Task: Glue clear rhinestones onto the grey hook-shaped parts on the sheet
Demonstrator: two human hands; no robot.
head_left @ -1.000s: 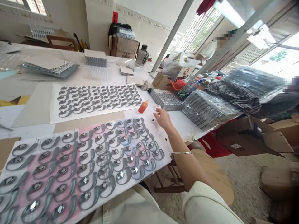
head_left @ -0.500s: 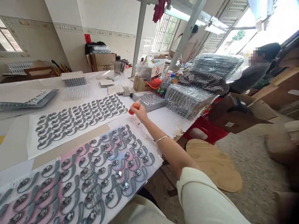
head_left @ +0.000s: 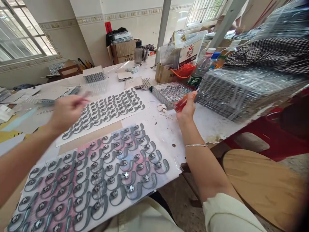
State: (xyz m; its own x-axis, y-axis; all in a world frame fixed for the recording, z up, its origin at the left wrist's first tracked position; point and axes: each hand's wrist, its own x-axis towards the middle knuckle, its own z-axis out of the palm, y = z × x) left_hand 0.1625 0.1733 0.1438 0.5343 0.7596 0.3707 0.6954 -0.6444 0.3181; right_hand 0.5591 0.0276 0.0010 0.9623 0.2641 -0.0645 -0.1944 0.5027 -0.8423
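Observation:
My right hand point(head_left: 187, 108) is raised above the table at centre right, fingers closed around a small red thing point(head_left: 180, 103) whose kind I cannot make out. Just behind it lies a clear tray of small round parts point(head_left: 170, 91). My left hand point(head_left: 66, 111), smeared by motion, hovers over the left end of the far sheet of grey hook-shaped pieces point(head_left: 109, 108); whether it holds anything is unclear. Closer to me, a pink-and-blue patterned sheet bears rows of larger-looking grey hook-shaped pieces point(head_left: 111, 167), each with a shiny round centre.
Wrapped stacks of clear trays point(head_left: 224, 91) stand at right under a checkered cloth point(head_left: 267, 56). Beside them are a plastic bottle point(head_left: 199, 69) and a cardboard box point(head_left: 164, 74). A crumpled tissue point(head_left: 162, 108) lies mid-table. A wooden stool point(head_left: 260, 183) stands right of the table.
My left hand has come into view from the left. The view has turned rightward things outward and closer; my right hand, still around the red thing, now has its palm side turned up.

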